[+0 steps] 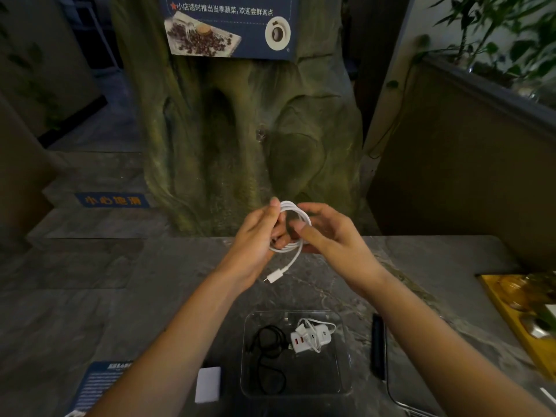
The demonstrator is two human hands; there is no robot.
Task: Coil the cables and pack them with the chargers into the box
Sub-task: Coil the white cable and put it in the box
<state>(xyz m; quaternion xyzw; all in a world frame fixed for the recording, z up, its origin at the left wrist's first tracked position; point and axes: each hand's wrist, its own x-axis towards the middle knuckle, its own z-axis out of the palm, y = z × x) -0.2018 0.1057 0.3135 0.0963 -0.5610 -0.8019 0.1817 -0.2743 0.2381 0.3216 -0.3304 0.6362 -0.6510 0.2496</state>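
Above the far part of the table, both hands hold a white cable wound into a coil. My left hand grips the coil's left side. My right hand pinches its right side with thumb and fingers. The cable's loose end with a white plug hangs below the coil. Near the front edge stands a clear plastic box. Inside it lie a coiled black cable and a white charger with a short white cable draped over it.
A white charger block stands left of the box, beside a blue printed card. A black slim object lies right of the box. A golden tray with dishes sits at the right edge. A fake tree trunk rises behind the table.
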